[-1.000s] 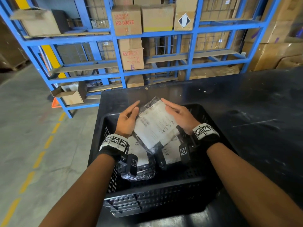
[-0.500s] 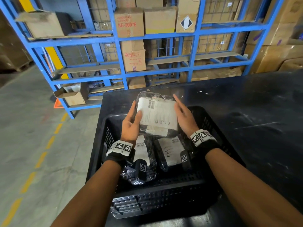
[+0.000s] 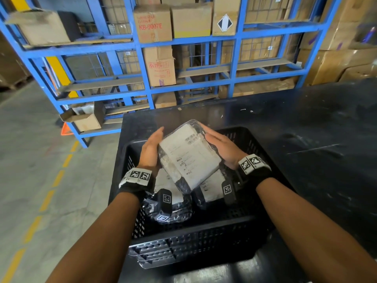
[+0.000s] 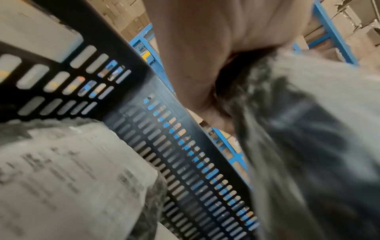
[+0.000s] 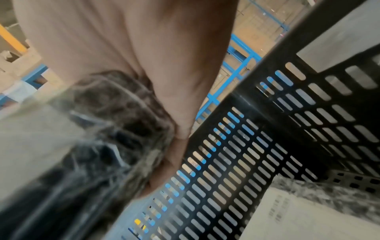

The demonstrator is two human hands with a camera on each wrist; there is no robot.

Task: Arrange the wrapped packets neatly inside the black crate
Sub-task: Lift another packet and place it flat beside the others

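Observation:
A wrapped packet (image 3: pixel 189 154), dark plastic with a white label on top, hangs tilted over the black slotted crate (image 3: pixel 204 237). My left hand (image 3: pixel 152 146) presses its left side and my right hand (image 3: pixel 221 145) its right side, both with straight fingers. Two more labelled packets (image 3: pixel 171 193) (image 3: pixel 210 186) lie side by side on the crate floor beneath. The left wrist view shows the held packet (image 4: pixel 308 129) against my palm, a lying packet (image 4: pixel 72 178) and the crate wall (image 4: pixel 185 162). The right wrist view is blurred and shows the held packet (image 5: pixel 41 138) and the crate wall (image 5: pixel 267 146).
The crate stands at the near left corner of a black table (image 3: pixel 306 139). Blue steel racks (image 3: pixel 183 43) loaded with cardboard boxes run behind it. Grey concrete floor with a dashed yellow line (image 3: pixel 47 199) lies to the left, with an open carton (image 3: pixel 85 121) on the lowest shelf.
Both hands lifted the packet and turned it between them. Its near end now dips toward the packets in the crate. My hands have stayed on its two sides.

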